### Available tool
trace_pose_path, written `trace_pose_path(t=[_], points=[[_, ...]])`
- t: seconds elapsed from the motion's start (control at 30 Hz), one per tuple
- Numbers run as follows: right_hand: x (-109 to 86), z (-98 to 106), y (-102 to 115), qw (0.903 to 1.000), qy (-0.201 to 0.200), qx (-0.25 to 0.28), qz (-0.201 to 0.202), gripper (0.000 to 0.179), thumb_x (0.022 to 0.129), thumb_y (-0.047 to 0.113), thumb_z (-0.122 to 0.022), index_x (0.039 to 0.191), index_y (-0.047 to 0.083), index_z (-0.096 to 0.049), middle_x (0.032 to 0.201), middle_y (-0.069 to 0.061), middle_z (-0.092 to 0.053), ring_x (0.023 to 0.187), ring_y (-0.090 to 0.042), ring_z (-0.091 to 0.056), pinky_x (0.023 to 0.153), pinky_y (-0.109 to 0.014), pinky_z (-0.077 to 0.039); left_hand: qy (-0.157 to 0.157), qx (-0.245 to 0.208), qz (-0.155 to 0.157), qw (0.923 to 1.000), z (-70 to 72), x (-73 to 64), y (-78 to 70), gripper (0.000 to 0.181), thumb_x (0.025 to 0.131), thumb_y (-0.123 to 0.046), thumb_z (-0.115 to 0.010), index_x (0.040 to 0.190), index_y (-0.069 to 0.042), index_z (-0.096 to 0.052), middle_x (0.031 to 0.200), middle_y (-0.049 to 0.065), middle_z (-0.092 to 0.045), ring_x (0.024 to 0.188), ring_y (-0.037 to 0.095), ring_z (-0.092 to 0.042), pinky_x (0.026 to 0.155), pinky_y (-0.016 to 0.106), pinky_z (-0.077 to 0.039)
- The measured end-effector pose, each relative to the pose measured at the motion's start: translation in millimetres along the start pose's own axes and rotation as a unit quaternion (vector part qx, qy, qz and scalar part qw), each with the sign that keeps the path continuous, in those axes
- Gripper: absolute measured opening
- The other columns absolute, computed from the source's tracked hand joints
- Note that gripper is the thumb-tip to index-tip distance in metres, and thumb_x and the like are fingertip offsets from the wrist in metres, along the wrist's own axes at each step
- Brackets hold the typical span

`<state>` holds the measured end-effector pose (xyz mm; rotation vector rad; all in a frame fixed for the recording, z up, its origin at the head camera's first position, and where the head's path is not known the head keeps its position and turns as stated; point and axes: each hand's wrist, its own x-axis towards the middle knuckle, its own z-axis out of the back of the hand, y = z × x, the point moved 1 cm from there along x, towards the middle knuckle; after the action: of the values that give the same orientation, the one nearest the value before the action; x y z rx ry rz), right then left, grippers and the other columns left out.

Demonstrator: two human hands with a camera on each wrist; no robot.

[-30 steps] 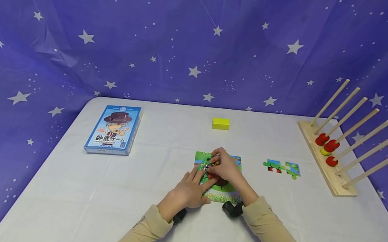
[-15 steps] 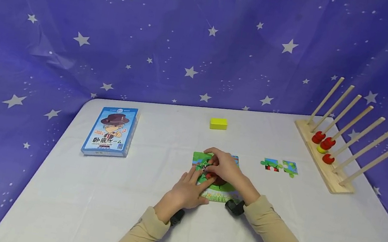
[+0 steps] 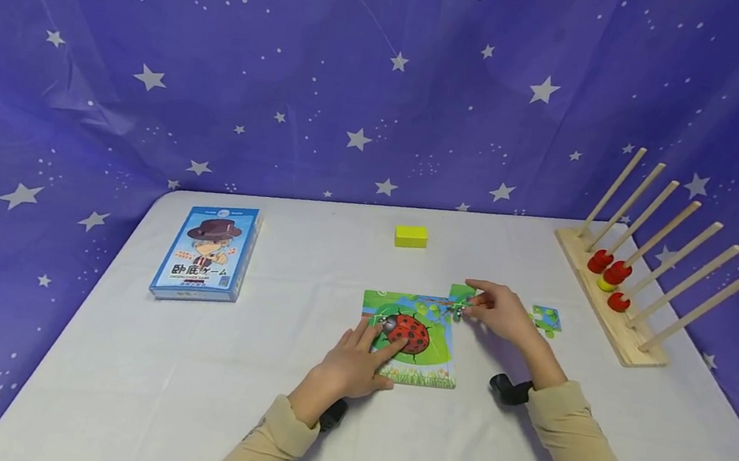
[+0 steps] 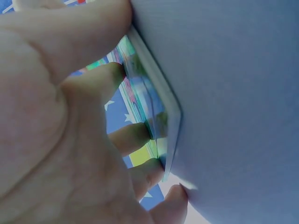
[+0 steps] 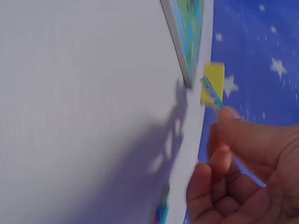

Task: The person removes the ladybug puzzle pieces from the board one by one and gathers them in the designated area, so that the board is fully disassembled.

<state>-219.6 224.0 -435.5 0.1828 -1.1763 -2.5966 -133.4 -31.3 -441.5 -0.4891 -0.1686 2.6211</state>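
A square ladybug puzzle lies flat on the white table, with a raised pale edge in the left wrist view. My left hand rests on its left side with fingers spread, the index finger over the ladybug and the thumb by the near edge. At the far right corner my right hand pinches a green puzzle piece, which overlaps that corner from the head. Seen from the right wrist, the thin piece stands edge-on between thumb and fingers. One loose puzzle piece lies right of this hand.
A yellow block sits behind the puzzle. A blue card-game box lies at the left. On the right stands a wooden peg rack with several red rings and a yellow one. A starry purple cloth hangs behind the table.
My right hand has moved right from over the ladybug to the puzzle's far right corner, carrying a piece. It now covers where one loose piece lay. The left hand stays in place.
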Motion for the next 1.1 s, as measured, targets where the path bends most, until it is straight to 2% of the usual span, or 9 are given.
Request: trace_pose_path(t=[0.13, 0.27, 0.43, 0.57, 0.7, 0.83, 0.93, 1.03, 1.1], points=[[-1.6, 12, -13, 0.9984, 0.002, -0.053, -0.019, 0.049, 0.083, 0.001, -0.063, 0.128, -0.008, -0.046, 0.084, -0.011, -0.058, 0.068, -0.018, -0.05, 0.056, -0.029, -0.041, -0.004, -0.001, -0.001, 1.0, 2.2, -1.7, 0.6, 0.065, 0.087, -0.051, -0.049, 0.144, -0.032, -0.025, 0.147, 0.011, -0.017, 0.136, 0.031, -0.005, 0.107, 0.041, -0.014], [-1.1, 14, -19, 0.994, 0.01, -0.103, -0.033, 0.05, 0.083, 0.002, -0.061, 0.129, -0.008, -0.044, 0.08, -0.009, -0.055, 0.067, -0.019, -0.046, 0.059, -0.031, -0.037, -0.008, 0.002, -0.004, 1.0, 2.4, -2.4, 1.3, 0.064, 0.087, -0.051, -0.049, 0.144, -0.032, -0.026, 0.146, 0.012, -0.018, 0.136, 0.031, -0.005, 0.107, 0.042, -0.016], [-1.3, 9, -22, 0.9893, 0.012, -0.134, -0.056, 0.052, 0.084, 0.003, -0.06, 0.132, -0.006, -0.041, 0.086, -0.013, -0.056, 0.074, -0.024, -0.049, 0.066, -0.037, -0.041, -0.012, 0.003, -0.007, 0.9999, -0.2, -2.5, 1.6, 0.064, 0.087, -0.051, -0.05, 0.143, -0.032, -0.027, 0.146, 0.012, -0.019, 0.135, 0.031, -0.006, 0.107, 0.042, -0.016], [-1.7, 8, -20, 0.986, 0.007, -0.156, -0.058, 0.051, 0.082, 0.003, -0.063, 0.129, -0.006, -0.045, 0.086, -0.013, -0.056, 0.076, -0.025, -0.049, 0.069, -0.04, -0.041, -0.015, 0.001, -0.007, 0.9999, -1.5, -1.5, 1.7, 0.064, 0.086, -0.051, -0.051, 0.143, -0.032, -0.027, 0.146, 0.011, -0.019, 0.135, 0.031, -0.006, 0.106, 0.042, -0.016], [-2.8, 7, -18, 0.9855, -0.002, -0.165, -0.041, 0.047, 0.08, 0.004, -0.065, 0.124, -0.007, -0.051, 0.081, -0.01, -0.055, 0.073, -0.024, -0.048, 0.067, -0.039, -0.04, -0.014, -0.001, -0.004, 0.9999, -2.9, 0.1, 1.5, 0.065, 0.086, -0.051, -0.051, 0.143, -0.033, -0.026, 0.146, 0.011, -0.019, 0.136, 0.031, -0.005, 0.107, 0.042, -0.016], [-7.1, 3, -11, 0.992, 0.0, -0.126, -0.005, 0.043, 0.083, 0.006, -0.063, 0.122, -0.006, -0.052, 0.081, -0.009, -0.054, 0.067, -0.02, -0.047, 0.059, -0.033, -0.039, -0.013, 0.002, -0.001, 0.9999, -3.2, 0.8, 0.9, 0.065, 0.086, -0.052, -0.05, 0.143, -0.034, -0.025, 0.146, 0.01, -0.019, 0.136, 0.031, -0.005, 0.107, 0.042, -0.016], [-12.9, -3, -2, 0.9936, 0.03, -0.101, 0.04, 0.04, 0.084, 0.009, -0.063, 0.121, -0.005, -0.054, 0.087, -0.01, -0.055, 0.066, -0.018, -0.045, 0.058, -0.031, -0.038, -0.013, 0.001, 0.0, 0.9999, -2.7, 0.6, 0.5, 0.065, 0.086, -0.051, -0.05, 0.143, -0.034, -0.026, 0.146, 0.011, -0.019, 0.136, 0.031, -0.005, 0.107, 0.042, -0.016], [-19.1, -11, 6, 0.9901, 0.069, -0.096, 0.075, 0.041, 0.083, 0.013, -0.066, 0.119, -0.003, -0.056, 0.097, -0.013, -0.055, 0.072, -0.02, -0.044, 0.061, -0.031, -0.037, -0.012, -0.001, 0.001, 0.9999, -2.1, 0.3, 0.2, 0.064, 0.086, -0.051, -0.051, 0.143, -0.034, -0.026, 0.146, 0.011, -0.019, 0.136, 0.031, -0.005, 0.107, 0.042, -0.015], [-22.4, -16, 11, 0.9875, 0.089, -0.098, 0.085, 0.042, 0.082, 0.016, -0.068, 0.118, -0.002, -0.058, 0.101, -0.014, -0.054, 0.075, -0.02, -0.045, 0.063, -0.031, -0.037, -0.011, 0.001, 0.002, 0.9999, -1.9, 0.1, 0.1, 0.064, 0.086, -0.051, -0.05, 0.143, -0.034, -0.026, 0.146, 0.011, -0.019, 0.136, 0.03, -0.006, 0.107, 0.042, -0.016]])
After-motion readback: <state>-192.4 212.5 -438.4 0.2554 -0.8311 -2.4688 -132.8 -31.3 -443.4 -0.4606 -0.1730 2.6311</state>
